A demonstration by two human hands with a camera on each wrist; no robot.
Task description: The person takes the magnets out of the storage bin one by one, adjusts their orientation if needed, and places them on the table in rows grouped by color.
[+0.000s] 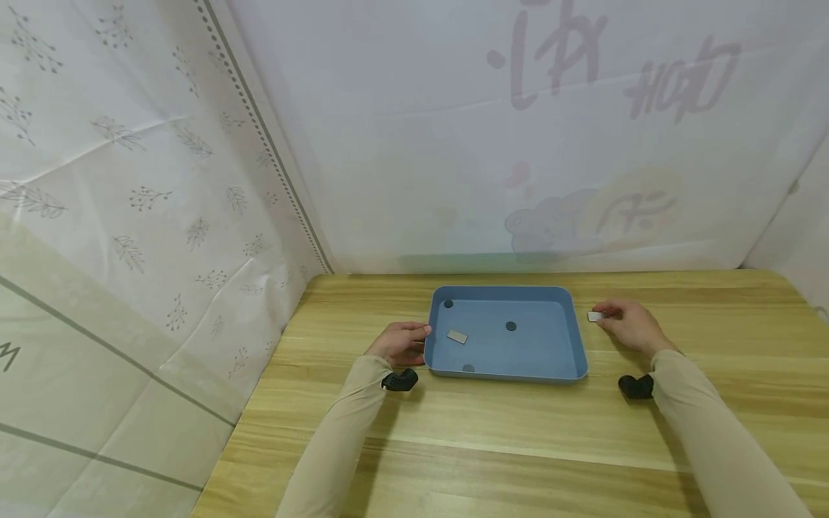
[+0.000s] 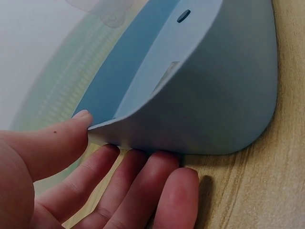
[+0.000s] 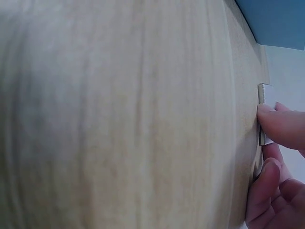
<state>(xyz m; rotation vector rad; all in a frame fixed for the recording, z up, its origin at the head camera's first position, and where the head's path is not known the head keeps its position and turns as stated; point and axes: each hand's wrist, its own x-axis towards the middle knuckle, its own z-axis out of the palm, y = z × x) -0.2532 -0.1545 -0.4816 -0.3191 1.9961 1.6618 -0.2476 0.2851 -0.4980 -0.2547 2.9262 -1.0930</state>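
A shallow blue tray lies on the wooden table. My left hand holds its left side, the thumb over the rim and the other fingers against the outer wall. Inside the tray lie a flat grey rectangular piece and small dark discs, one in the far left corner, one near the middle. A fainter round piece shows at the front wall. Just right of the tray, my right hand pinches a small whitish rectangular block between thumb and fingers, close over the table.
The wooden table reaches back to a pale printed curtain. Another patterned curtain hangs along the left edge. A black wrist device sits below each hand, on the left and right.
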